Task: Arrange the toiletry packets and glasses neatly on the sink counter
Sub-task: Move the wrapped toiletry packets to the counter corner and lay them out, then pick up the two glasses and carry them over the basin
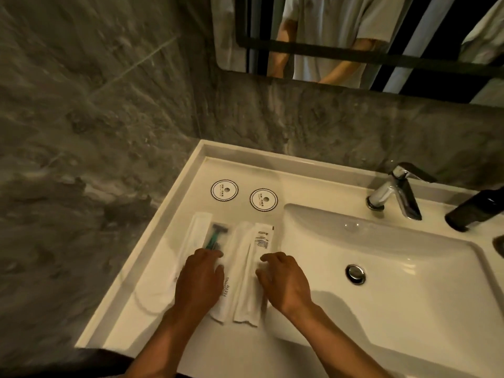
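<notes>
Several white toiletry packets lie side by side on the white sink counter point(152, 257), left of the basin. One clear packet holds a green razor point(215, 236). Another long white packet point(244, 257) lies in the middle, and a small printed sachet point(263, 237) sits to its right. My left hand point(200, 279) rests palm down on the razor packet's near end. My right hand point(282, 279) lies with fingers spread on the right packets. Two round paper glass covers point(224, 190) point(263, 199) sit behind the packets; the glasses under them are barely visible.
The basin point(381, 268) with its metal drain point(355, 273) fills the right side. A chrome faucet point(395, 190) stands behind it, and a dark bottle point(474, 208) lies at the right edge. Grey marble walls close the left and back. A mirror hangs above.
</notes>
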